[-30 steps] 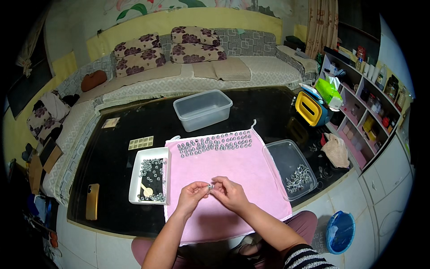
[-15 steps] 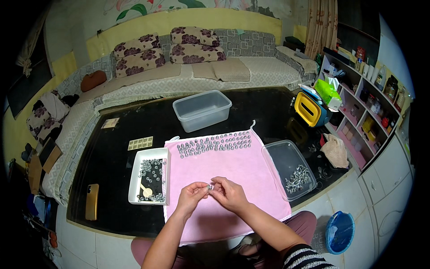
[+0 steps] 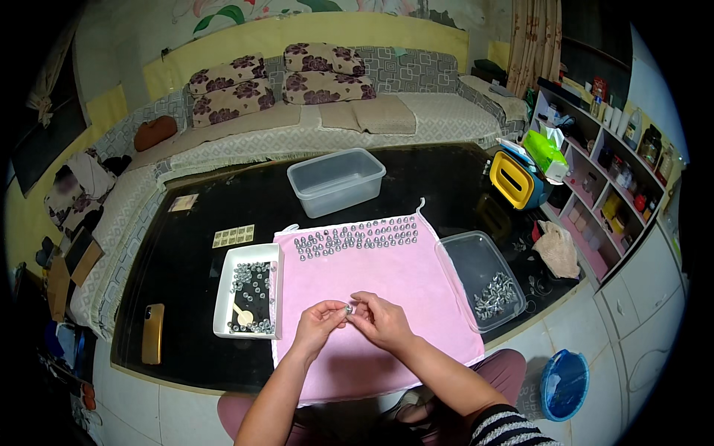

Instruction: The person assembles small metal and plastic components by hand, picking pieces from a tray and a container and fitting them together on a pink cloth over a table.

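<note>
Over the middle of a pink cloth point(image 3: 428, 312), my left hand point(image 3: 316, 327) and my right hand point(image 3: 383, 323) meet at the fingertips. Between them they pinch a small shiny metal piece point(image 3: 348, 309), partly covered by the fingers. Several rows of small silver dome-topped metal pieces point(image 3: 358, 238) stand along the cloth's far edge. To the left, a white tray point(image 3: 219, 320) holds loose round metal pieces point(image 3: 244, 276) and a cream-coloured spoon point(image 3: 244, 317). At the right, a shallow clear plastic tray point(image 3: 472, 260) carries a heap of small silver screw-like parts point(image 3: 494, 297).
The black table point(image 3: 193, 364) also bears a clear plastic box point(image 3: 335, 195), a gold phone point(image 3: 152, 334), a sticker sheet point(image 3: 233, 236), a yellow-and-blue tissue box point(image 3: 512, 182) and a beige cloth point(image 3: 558, 249). A blue bin point(image 3: 565, 386) stands on the floor at the right.
</note>
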{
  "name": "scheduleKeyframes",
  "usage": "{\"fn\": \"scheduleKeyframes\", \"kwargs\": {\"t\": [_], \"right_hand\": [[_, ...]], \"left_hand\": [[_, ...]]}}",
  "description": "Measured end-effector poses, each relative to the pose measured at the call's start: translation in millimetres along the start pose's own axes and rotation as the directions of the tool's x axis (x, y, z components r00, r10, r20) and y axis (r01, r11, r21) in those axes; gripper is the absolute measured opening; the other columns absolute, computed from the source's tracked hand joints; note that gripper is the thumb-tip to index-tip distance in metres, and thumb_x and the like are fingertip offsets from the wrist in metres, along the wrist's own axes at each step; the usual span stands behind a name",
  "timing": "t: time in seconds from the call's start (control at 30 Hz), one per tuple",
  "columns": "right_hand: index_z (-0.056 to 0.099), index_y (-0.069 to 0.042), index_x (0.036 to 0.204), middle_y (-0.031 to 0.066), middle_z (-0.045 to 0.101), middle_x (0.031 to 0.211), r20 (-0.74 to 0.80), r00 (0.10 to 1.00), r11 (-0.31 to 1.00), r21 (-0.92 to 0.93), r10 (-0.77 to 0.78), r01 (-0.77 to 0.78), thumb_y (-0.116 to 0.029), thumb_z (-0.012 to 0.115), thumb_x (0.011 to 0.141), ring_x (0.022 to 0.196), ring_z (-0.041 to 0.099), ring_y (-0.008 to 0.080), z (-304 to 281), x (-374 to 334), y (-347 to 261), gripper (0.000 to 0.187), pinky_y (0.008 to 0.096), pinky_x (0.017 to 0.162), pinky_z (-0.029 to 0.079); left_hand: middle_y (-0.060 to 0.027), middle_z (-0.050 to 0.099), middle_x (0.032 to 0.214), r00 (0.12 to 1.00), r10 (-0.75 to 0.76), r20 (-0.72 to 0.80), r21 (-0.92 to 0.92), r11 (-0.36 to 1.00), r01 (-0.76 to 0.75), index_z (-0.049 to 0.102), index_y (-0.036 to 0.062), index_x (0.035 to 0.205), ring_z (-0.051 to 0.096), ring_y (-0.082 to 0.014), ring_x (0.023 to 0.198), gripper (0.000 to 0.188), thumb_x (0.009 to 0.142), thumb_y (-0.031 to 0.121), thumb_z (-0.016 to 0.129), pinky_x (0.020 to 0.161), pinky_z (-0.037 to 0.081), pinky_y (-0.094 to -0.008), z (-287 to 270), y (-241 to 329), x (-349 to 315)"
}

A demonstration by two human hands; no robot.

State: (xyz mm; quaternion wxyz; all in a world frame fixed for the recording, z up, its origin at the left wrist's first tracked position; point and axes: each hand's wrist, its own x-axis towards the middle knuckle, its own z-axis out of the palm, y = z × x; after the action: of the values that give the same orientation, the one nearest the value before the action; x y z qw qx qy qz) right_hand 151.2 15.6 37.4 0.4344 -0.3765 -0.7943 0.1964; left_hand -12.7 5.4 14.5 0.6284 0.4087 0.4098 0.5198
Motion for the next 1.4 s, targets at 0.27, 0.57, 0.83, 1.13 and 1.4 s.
{"fn": "scheduleKeyframes", "kwargs": {"t": [0.27,0.57,0.83,1.13,1.4], "right_hand": [[0.055,-0.005,0.088,0.0083,0.060,0.075,-0.019,1.000,1.000,0.004,0.004,-0.004,-0.015,0.059,0.078,0.065,0.059,0.0254,-0.5,-0.2,-0.7,0.014,0.0329,0.057,0.047],[0.054,-0.005,0.087,0.0085,0.060,0.074,-0.072,0.976,0.975,-0.106,-0.205,0.197,-0.014,0.059,0.077,0.066,0.059,0.0254,5.4,0.9,10.8,0.014,0.0337,0.057,0.047],[0.055,-0.006,0.084,0.0081,0.060,0.074,-0.058,0.983,0.979,-0.110,-0.176,0.169,-0.014,0.058,0.078,0.066,0.059,0.0246,4.4,1.0,8.1,0.011,0.0338,0.057,0.047],[0.054,-0.006,0.084,0.0085,0.059,0.073,-0.041,0.977,0.969,-0.148,-0.208,0.200,-0.015,0.057,0.078,0.066,0.059,0.0244,4.0,0.1,10.6,0.011,0.0336,0.057,0.047],[0.055,-0.006,0.084,0.0075,0.060,0.074,-0.045,0.969,0.956,-0.178,-0.244,0.232,-0.015,0.058,0.078,0.065,0.059,0.0230,5.1,-2.0,14.5,0.011,0.0328,0.056,0.047]], "left_hand": [[-0.0032,0.060,0.079,1.000,0.000,0.000,0.006,1.000,0.000,0.058,0.0005,0.093,0.054,-0.0082,0.069,0.015,0.081,0.010,0.060,0.066,0.046,-0.0204,1.8,0.0,0.5],[-0.0031,0.059,0.078,1.000,0.003,0.001,0.017,1.000,-0.003,0.058,0.0003,0.092,0.054,-0.0081,0.069,0.015,0.081,0.010,0.060,0.066,0.045,-0.0201,1.6,-0.1,1.1],[-0.0029,0.059,0.078,1.000,-0.004,0.009,0.012,1.000,0.004,0.058,0.0007,0.092,0.054,-0.0079,0.069,0.014,0.081,0.010,0.060,0.066,0.045,-0.0201,1.6,0.7,0.6],[-0.0029,0.059,0.078,1.000,-0.002,0.012,0.019,1.000,0.002,0.058,0.0008,0.092,0.054,-0.0080,0.069,0.014,0.081,0.010,0.060,0.066,0.045,-0.0202,2.1,1.0,0.2],[-0.0027,0.059,0.078,1.000,-0.005,0.022,0.031,1.000,0.005,0.058,0.0008,0.092,0.054,-0.0080,0.069,0.014,0.082,0.011,0.059,0.067,0.045,-0.0204,2.6,0.7,0.7]]}}
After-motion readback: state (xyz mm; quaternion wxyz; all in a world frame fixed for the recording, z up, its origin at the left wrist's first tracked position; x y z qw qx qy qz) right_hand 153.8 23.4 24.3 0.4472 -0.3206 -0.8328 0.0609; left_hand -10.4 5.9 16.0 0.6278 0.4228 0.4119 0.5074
